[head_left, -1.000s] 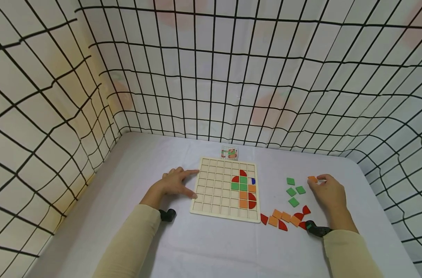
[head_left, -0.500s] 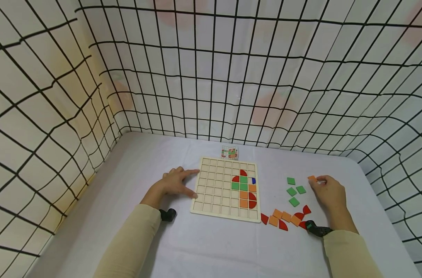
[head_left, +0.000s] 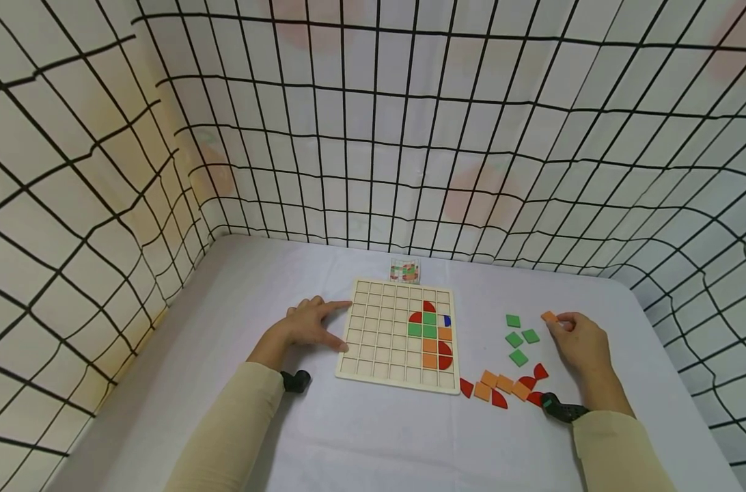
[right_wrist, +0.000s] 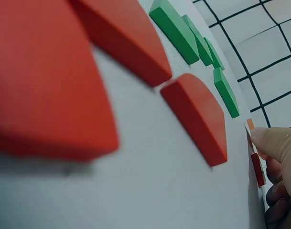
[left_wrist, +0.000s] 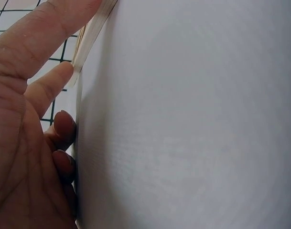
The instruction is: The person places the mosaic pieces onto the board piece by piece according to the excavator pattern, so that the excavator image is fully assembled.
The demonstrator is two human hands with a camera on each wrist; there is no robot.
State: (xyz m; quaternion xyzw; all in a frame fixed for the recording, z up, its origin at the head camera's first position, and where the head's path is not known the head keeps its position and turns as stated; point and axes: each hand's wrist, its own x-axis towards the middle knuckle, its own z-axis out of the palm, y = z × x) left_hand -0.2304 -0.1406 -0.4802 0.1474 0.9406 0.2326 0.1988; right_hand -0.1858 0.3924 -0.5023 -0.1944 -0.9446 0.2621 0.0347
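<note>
My left hand (head_left: 308, 324) touches the left edge of a pale wooden grid board (head_left: 379, 379), thumb and index finger spread along it. In the left wrist view, the board's edge (left_wrist: 93, 36) shows beside the fingers. My right hand (head_left: 582, 342) pinches an orange square tile (head_left: 549, 317) at the right of the table. A red piece (right_wrist: 258, 170) shows by its fingers in the right wrist view. On the board's right side sit red quarter-round pieces (head_left: 445, 355), green squares (head_left: 430, 331), orange squares (head_left: 430, 360) and a small blue piece (head_left: 447, 320).
Several loose green square tiles (head_left: 518, 357) lie between the board and my right hand. Nearer me are orange tiles (head_left: 488, 378) and red quarter-rounds (head_left: 499, 399). A small patterned card (head_left: 404, 271) stands behind the board. Black netting (head_left: 373, 171) surrounds the white table.
The orange tile has turned and shifted slightly left in my right hand's fingers. My left hand stays at the board's edge.
</note>
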